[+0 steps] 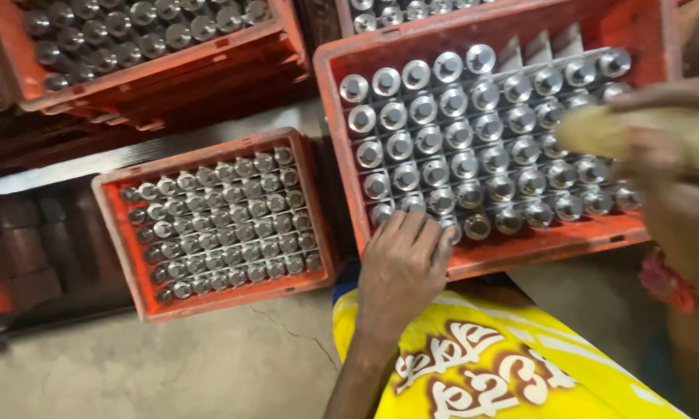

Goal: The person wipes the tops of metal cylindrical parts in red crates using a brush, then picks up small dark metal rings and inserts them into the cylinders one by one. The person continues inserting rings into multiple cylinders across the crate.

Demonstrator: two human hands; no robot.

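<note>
Gripping brush (644,132), long axis crosswise.

Four orange crates (473,264), perhaps; metal cylinders (434,147) too many to count

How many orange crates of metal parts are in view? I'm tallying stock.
4: one under the left hand at right, one on the floor at left, one top left, one partly cut off at top.
</note>
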